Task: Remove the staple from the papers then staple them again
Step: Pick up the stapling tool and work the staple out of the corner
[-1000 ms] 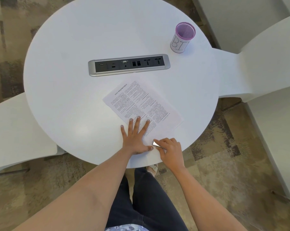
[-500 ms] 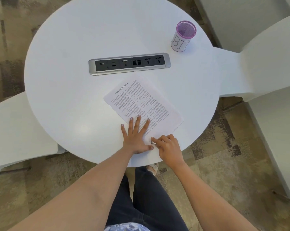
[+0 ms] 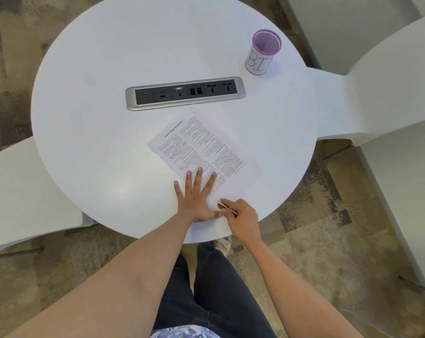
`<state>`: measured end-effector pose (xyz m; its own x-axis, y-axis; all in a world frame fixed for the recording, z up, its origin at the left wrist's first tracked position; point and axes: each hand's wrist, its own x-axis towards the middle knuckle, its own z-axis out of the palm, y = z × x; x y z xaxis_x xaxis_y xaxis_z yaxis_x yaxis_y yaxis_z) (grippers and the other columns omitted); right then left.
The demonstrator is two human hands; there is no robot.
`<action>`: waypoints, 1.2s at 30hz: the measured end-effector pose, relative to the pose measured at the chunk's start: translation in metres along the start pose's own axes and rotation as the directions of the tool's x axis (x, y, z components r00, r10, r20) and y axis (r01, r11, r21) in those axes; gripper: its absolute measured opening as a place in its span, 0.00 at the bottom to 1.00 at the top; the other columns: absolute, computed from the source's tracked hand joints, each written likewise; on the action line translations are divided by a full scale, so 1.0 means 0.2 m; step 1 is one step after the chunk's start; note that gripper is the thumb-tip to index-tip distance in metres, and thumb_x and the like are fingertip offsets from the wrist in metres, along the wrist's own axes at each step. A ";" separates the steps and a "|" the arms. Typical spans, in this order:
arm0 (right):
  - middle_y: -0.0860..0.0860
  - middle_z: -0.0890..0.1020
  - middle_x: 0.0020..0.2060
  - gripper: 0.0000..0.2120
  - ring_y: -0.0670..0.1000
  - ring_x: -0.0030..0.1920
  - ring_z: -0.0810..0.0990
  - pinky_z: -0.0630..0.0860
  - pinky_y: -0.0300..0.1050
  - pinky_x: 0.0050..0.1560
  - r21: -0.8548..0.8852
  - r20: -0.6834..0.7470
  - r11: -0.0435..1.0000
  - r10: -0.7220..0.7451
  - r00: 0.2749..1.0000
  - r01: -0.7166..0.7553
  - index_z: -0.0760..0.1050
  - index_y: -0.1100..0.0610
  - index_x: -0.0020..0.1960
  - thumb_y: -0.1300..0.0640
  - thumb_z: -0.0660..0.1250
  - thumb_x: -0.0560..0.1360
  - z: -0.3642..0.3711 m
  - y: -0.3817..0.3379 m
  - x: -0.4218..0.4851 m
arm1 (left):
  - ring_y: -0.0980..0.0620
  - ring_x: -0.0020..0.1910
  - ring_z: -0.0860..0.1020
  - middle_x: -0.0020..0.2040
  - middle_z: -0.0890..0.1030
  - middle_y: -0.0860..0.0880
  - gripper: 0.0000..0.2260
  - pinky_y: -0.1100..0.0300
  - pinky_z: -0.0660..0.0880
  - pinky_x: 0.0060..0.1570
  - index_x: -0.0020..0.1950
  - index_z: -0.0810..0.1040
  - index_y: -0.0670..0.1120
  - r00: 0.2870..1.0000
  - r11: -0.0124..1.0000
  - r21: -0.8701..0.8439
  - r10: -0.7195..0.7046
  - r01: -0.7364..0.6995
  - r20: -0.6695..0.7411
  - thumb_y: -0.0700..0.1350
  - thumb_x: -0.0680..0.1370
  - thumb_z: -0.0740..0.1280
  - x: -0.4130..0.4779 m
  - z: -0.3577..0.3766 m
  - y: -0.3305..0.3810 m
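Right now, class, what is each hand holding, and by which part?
The right hand pinches a small metal tool by its rear end, tip at the papers' near corner. The left hand grips nothing; it presses flat on them.

purple mesh cup [image 3: 264, 52] upright, far right | socket strip [image 3: 185, 93] mid-table [image 3: 96, 118]

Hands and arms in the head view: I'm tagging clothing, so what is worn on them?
Both forearms are bare to the frame's lower edge: no sleeves, watch, bracelets or rings show. The left hand has pale lilac-painted fingernails; the right hand nails are hidden.
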<state>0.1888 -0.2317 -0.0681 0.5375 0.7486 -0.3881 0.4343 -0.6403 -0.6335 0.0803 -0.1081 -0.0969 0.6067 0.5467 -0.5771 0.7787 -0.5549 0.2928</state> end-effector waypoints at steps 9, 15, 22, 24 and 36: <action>0.48 0.82 0.53 0.13 0.50 0.50 0.77 0.75 0.48 0.53 0.310 -0.051 0.927 0.239 0.970 -0.213 0.79 0.47 0.61 0.52 0.67 0.77 -0.09 -0.04 0.07 | 0.40 0.74 0.26 0.73 0.22 0.49 0.55 0.31 0.32 0.67 0.71 0.23 0.62 0.999 1.000 0.001 -0.011 0.011 0.047 0.74 0.65 0.65 -0.01 -0.03 0.01; 0.48 0.78 0.43 0.14 0.51 0.45 0.72 0.68 0.45 0.44 -0.153 0.023 0.987 -0.050 0.998 0.053 0.79 0.46 0.61 0.55 0.67 0.77 -0.10 -0.01 0.02 | 0.43 0.69 0.21 0.72 0.21 0.50 0.55 0.32 0.29 0.65 0.72 0.25 0.62 0.997 1.000 -0.015 0.002 -0.001 0.078 0.74 0.65 0.65 0.00 -0.03 0.00; 0.50 0.79 0.42 0.13 0.51 0.43 0.69 0.66 0.47 0.44 -0.245 0.024 0.959 -0.142 0.990 0.143 0.79 0.47 0.61 0.55 0.66 0.77 -0.06 -0.01 0.00 | 0.44 0.66 0.19 0.69 0.19 0.51 0.51 0.31 0.30 0.66 0.70 0.23 0.63 0.997 1.000 -0.027 0.012 -0.010 0.073 0.76 0.68 0.60 0.00 -0.03 0.00; 0.50 0.79 0.42 0.13 0.52 0.43 0.70 0.66 0.47 0.43 -0.275 0.025 0.945 -0.178 0.984 0.178 0.80 0.48 0.60 0.56 0.66 0.78 -0.06 -0.03 0.01 | 0.44 0.66 0.20 0.68 0.18 0.52 0.50 0.31 0.30 0.66 0.69 0.22 0.63 0.997 1.000 -0.018 0.007 -0.005 0.079 0.76 0.68 0.59 0.00 -0.03 0.00; 0.47 0.83 0.50 0.13 0.46 0.48 0.76 0.69 0.40 0.47 0.198 0.032 0.940 0.276 0.961 -0.277 0.80 0.45 0.59 0.55 0.69 0.75 0.02 -0.09 0.00 | 0.44 0.65 0.18 0.64 0.15 0.52 0.50 0.31 0.28 0.65 0.65 0.18 0.64 0.994 1.000 -0.007 -0.019 0.020 0.108 0.79 0.65 0.55 0.00 -0.04 0.01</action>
<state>0.1792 -0.2188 -0.0589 0.6134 0.5478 -0.5688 0.1165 -0.7752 -0.6209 0.0833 -0.1045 -0.0900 0.5708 0.4863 -0.6616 0.7917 -0.5397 0.2863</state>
